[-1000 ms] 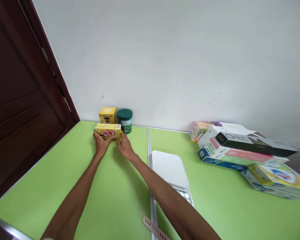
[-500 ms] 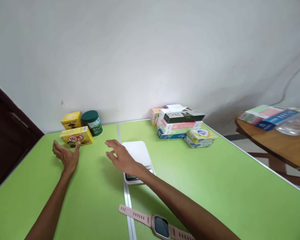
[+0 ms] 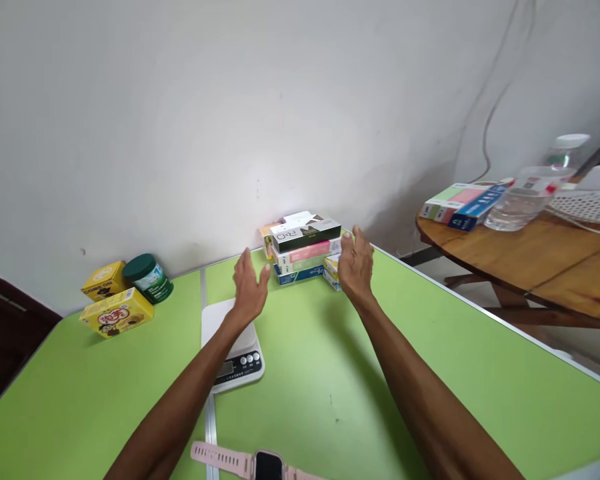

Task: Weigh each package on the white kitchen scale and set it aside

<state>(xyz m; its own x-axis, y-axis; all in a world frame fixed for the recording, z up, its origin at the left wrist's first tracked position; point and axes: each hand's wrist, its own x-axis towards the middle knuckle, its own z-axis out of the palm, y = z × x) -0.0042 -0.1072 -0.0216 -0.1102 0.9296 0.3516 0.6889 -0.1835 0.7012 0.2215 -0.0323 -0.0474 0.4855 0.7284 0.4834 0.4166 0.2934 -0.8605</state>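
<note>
My left hand [image 3: 250,287] is raised over the back of the white kitchen scale [image 3: 247,367], its thumb apart from the fingers and nothing in it. My right hand [image 3: 356,267] is held up with fingers stretched, also holding nothing. It partly hides a small yellow and white box [image 3: 332,270]. Between and beyond the two hands is a stack of boxes, with a black box [image 3: 306,234] on top, a pink and white box [image 3: 307,255] under it and a blue box [image 3: 300,275] at the bottom. I cannot tell whether either hand touches the stack.
At the left stand a yellow snack box [image 3: 117,313], another yellow box [image 3: 104,281] and a green-lidded jar [image 3: 148,277]. A pink smartwatch [image 3: 269,465] lies at the near edge. Right of the green table, a wooden table [image 3: 545,253] bears boxes and a plastic bottle [image 3: 520,200].
Both hands have moved right: my left from beside the yellow snack box to over the scale, my right from over the scale to the box stack. The view has turned right.
</note>
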